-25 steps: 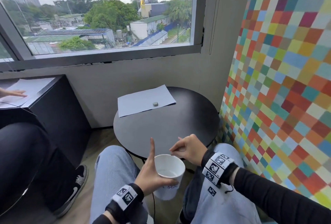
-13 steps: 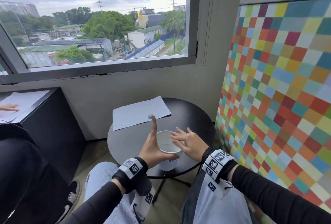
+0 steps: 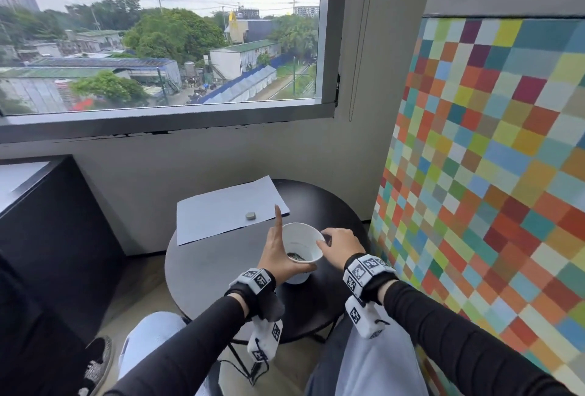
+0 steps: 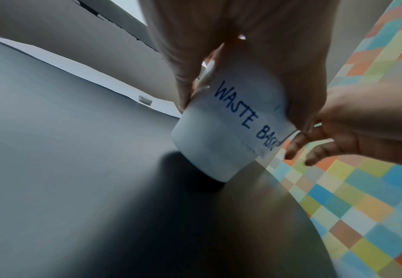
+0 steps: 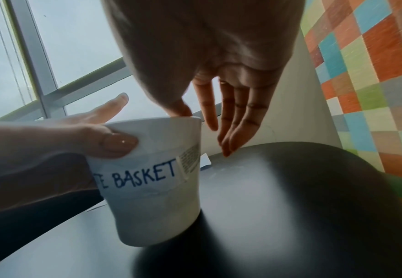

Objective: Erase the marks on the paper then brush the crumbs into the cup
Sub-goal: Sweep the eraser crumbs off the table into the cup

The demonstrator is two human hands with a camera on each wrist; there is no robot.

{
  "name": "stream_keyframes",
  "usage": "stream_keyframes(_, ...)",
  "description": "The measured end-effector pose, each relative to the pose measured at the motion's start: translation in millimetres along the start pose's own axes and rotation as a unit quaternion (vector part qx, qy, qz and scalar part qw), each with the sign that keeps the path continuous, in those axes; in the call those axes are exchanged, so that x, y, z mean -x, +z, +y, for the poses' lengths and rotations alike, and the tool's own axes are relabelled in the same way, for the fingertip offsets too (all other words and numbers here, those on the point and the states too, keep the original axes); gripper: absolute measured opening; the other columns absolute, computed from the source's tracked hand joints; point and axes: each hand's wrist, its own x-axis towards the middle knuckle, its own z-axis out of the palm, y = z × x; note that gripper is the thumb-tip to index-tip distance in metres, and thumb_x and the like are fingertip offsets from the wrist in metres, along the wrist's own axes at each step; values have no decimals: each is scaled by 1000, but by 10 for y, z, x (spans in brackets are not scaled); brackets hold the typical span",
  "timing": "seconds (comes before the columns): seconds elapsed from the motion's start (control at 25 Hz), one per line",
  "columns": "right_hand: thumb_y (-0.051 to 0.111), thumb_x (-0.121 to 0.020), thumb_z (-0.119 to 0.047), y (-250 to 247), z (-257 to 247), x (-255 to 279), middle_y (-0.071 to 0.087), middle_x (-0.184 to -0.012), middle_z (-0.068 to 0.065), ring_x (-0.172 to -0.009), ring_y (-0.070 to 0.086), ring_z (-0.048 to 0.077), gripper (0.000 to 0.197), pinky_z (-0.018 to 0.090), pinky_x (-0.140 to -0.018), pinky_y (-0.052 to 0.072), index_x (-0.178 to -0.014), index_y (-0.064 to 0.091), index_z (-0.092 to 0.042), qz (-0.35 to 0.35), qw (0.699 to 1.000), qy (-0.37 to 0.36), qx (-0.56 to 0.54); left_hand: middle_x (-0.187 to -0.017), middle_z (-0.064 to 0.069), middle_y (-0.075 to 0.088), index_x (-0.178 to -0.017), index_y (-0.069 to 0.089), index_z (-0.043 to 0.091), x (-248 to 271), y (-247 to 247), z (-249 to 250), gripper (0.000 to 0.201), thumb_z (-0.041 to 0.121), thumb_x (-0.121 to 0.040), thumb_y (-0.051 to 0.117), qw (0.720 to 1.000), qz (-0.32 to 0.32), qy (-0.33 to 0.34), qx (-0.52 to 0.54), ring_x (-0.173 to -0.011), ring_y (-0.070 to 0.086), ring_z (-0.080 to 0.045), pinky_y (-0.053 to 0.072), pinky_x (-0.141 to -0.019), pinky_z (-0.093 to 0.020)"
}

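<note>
The left hand (image 3: 278,253) grasps the white paper cup (image 3: 302,245), thumb pressed on its labelled side and index finger pointing up, holding it tilted with its base on, or perhaps just above, the round black table (image 3: 221,269). The right hand (image 3: 340,245) hangs relaxed at the cup's rim, fingers loose and pointing down, gripping nothing. Dark crumbs (image 3: 296,257) lie inside the cup; the eraser (image 3: 250,215) sits on the paper (image 3: 215,215) behind.
</note>
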Motion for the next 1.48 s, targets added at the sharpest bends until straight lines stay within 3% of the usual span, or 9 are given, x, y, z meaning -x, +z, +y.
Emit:
stream_keyframes(0.24,51,-84,-18,-86,7,-435,68,-83,16,-79,65,34,22,38,-75,55,-75,68,-8,-7,998,65,-22,-139,8,33,-150,-12,44,-473,71,-57,140,51,-53,89,999,-43,6,-15,-132,30,-4,22,-106,-18)
stream_keyframes(0.4,50,-80,-12,-129,-7,-713,66,-73,17,-66,66,36,24,43,-65,58,-59,62,-7,19,997,69,-28,-143,-2,35,-155,-11,32,-781,55,-148,139,43,-62,91,996,-79,-14,-48,-135,32,-13,22,-108,-21)
stream_keyframes(0.6,52,-81,-12,-142,86,-991,68,-71,17,-67,67,36,24,46,-66,59,-64,69,-7,37,994,82,-63,-145,-9,47,-158,9,10,-1028,-225,-403,110,21,-78,84,975,-157,-32,-156,-129,49,-23,38,-110,-29)
stream_keyframes(0.68,54,-83,-17,-144,151,-1045,69,-77,15,-84,66,35,23,43,-75,57,-68,70,-13,48,989,96,-100,-137,-5,58,-153,32,14,-1046,-436,-518,78,25,-88,74,942,-170,-42,-285,-118,58,-23,44,-102,-31)
stream_keyframes(0.8,54,-91,-30,-153,120,-989,65,-102,11,-105,57,30,24,39,-85,50,-101,67,-12,89,989,89,-74,-145,1,46,-145,45,24,-1058,-758,-741,53,39,-95,58,880,-111,-70,-456,-129,49,-21,39,-104,-34)
stream_keyframes(0.92,56,-89,-32,-92,-38,-785,54,-113,8,-108,49,26,33,39,-85,46,-114,62,-12,174,981,-70,40,-156,-4,29,-147,39,21,-1054,-997,-940,57,52,-99,44,830,-95,-186,-518,-145,26,-23,27,-114,-45)
stream_keyframes(1.04,56,-83,-31,90,-106,-635,62,-116,5,-109,56,27,35,40,-87,44,-112,67,-14,139,966,-203,75,-157,-8,27,-150,33,17,-984,-1084,-1097,68,62,-99,29,787,-119,-280,-537,-148,15,-29,16,-118,-52)
stream_keyframes(1.24,65,-87,-18,126,-112,-617,64,-118,7,-111,56,27,20,40,-95,44,-105,73,-14,88,976,-198,21,-152,-11,38,-149,32,15,-803,-939,-951,71,64,-97,32,783,-132,-280,-540,-145,25,-30,14,-117,-56)
stream_keyframes(1.48,70,-84,-34,45,-142,-726,56,-121,1,-110,55,19,30,30,-93,44,-106,71,-14,43,993,-110,-3,-145,-12,45,-144,34,19,-393,-573,-622,66,60,-93,46,804,-164,-240,-519,-136,38,-31,18,-115,-53)
